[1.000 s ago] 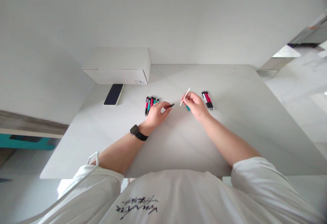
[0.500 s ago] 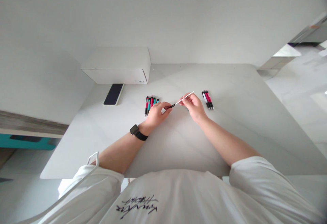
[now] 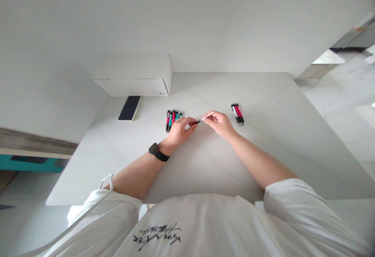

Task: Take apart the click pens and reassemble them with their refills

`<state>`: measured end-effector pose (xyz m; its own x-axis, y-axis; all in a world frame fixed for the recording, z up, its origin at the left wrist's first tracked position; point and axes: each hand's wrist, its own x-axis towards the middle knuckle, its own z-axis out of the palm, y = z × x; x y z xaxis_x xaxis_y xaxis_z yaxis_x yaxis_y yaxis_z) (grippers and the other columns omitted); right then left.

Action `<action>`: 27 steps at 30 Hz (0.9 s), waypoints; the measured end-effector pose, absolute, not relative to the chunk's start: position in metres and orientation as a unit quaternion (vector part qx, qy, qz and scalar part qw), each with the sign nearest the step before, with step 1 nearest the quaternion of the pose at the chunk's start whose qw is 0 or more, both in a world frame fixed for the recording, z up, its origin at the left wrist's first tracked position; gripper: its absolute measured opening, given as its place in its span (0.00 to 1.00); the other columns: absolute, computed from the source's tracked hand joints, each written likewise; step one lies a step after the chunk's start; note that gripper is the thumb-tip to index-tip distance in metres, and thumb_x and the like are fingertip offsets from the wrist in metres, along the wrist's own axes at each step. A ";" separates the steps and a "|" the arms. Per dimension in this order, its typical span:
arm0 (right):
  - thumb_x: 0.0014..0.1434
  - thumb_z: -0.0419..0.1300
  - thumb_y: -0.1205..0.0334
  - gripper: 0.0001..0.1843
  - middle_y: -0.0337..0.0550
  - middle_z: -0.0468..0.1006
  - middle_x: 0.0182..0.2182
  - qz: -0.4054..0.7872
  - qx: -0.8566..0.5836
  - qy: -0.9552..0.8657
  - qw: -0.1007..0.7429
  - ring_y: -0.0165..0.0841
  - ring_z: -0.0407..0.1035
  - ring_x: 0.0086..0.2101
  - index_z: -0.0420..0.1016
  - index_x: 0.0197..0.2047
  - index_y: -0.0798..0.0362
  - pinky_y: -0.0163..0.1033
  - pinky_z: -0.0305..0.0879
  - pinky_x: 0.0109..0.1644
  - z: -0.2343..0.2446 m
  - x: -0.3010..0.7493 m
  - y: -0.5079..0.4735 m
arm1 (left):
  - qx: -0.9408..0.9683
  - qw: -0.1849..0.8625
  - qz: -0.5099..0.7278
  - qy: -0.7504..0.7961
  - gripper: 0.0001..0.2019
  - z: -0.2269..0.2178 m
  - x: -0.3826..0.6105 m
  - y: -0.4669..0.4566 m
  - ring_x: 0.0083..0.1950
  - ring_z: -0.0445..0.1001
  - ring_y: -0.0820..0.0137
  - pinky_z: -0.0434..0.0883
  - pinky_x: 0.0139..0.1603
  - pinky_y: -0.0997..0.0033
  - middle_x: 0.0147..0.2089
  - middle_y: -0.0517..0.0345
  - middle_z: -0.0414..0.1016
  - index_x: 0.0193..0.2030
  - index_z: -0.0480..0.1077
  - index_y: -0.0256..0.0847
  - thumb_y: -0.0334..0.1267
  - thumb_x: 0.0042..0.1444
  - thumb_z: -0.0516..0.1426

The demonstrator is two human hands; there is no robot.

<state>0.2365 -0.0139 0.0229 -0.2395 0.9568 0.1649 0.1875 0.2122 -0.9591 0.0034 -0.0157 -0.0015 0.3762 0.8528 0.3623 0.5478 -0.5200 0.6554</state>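
My left hand [image 3: 179, 129] is closed on a small black pen tip piece [image 3: 198, 122] that pokes out to the right. My right hand [image 3: 220, 123] pinches a thin white refill rod [image 3: 206, 116], whose end meets the black piece. Both hands hover just above the white table [image 3: 205, 159], nearly touching. A row of several red, teal and black pens [image 3: 173, 117] lies right behind my left hand. Three pens, white, red and black [image 3: 238, 114], lie to the right of my right hand.
A dark phone [image 3: 129, 107] lies at the back left of the table, in front of a white cardboard box [image 3: 134, 75] against the wall. A black watch [image 3: 156, 151] is on my left wrist. The table's right edge borders a pale floor.
My right hand swung the white rod from upright to pointing left, brought it to the black piece, and has slid it in, so less rod shows. The left hand stayed put.
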 end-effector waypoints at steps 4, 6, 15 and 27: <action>0.64 0.65 0.50 0.18 0.43 0.84 0.47 0.366 -0.496 -0.687 0.385 0.36 0.78 0.44 0.79 0.55 0.46 0.41 0.73 0.51 0.025 0.255 -0.001 | 0.789 0.208 0.377 0.438 0.09 -0.001 0.003 -0.015 0.44 0.80 0.65 0.73 0.50 0.64 0.42 0.56 0.83 0.51 0.75 0.44 0.43 0.70 0.58; 0.65 0.65 0.53 0.19 0.43 0.84 0.46 0.290 -0.553 -0.699 0.349 0.36 0.77 0.42 0.75 0.57 0.46 0.41 0.72 0.49 0.023 0.268 0.007 | 0.785 0.187 0.387 0.447 0.09 -0.001 0.003 -0.015 0.46 0.80 0.64 0.72 0.51 0.63 0.43 0.55 0.83 0.52 0.75 0.44 0.42 0.71 0.56; 0.59 0.70 0.47 0.21 0.48 0.84 0.42 0.183 -0.641 -0.743 0.062 0.43 0.77 0.43 0.76 0.50 0.49 0.41 0.65 0.45 0.006 0.294 0.017 | 0.884 0.111 0.250 0.380 0.07 0.001 0.008 -0.022 0.52 0.78 0.57 0.67 0.60 0.52 0.47 0.52 0.83 0.46 0.79 0.45 0.40 0.66 0.60; 0.68 0.56 0.65 0.08 0.49 0.80 0.45 0.109 -0.616 -0.766 0.150 0.40 0.74 0.47 0.78 0.45 0.51 0.41 0.66 0.53 0.013 0.289 0.016 | 0.862 0.116 0.278 0.407 0.19 -0.005 0.006 -0.020 0.61 0.74 0.54 0.67 0.65 0.50 0.59 0.48 0.78 0.65 0.71 0.46 0.44 0.69 0.58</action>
